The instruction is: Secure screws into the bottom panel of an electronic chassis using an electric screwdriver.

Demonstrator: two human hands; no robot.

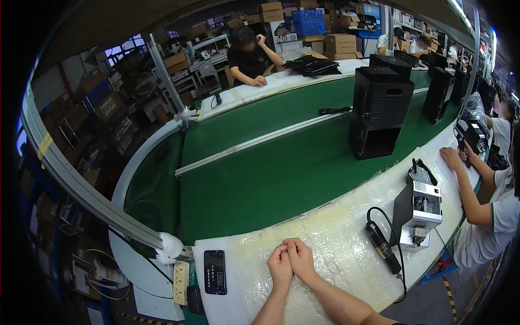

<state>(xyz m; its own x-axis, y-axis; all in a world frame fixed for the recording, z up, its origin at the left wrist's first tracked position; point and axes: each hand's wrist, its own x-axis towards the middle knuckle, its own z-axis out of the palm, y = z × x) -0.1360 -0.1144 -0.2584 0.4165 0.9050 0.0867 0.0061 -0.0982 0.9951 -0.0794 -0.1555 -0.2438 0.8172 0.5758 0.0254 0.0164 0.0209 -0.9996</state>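
Observation:
My left hand (280, 266) and my right hand (300, 258) rest together on the plastic-covered worktop (325, 238), touching each other. The fingers of both are curled in, and no object shows in them. To their left lies a smartphone (215, 272) with its screen lit. On their right a black corded electric screwdriver (382, 248) lies on the plastic. Behind that tool stands a white and silver screw feeder (425, 206) with a dark flap, and a black tray of screws (421, 172) sits beyond it.
A green conveyor belt (260, 195) runs past the worktop, carrying tall black cabinets (379, 108). At the left are a metal post (92, 179) and a power strip (181, 281). One co-worker (252, 57) sits across the belt; another (487, 200) works close by on the right.

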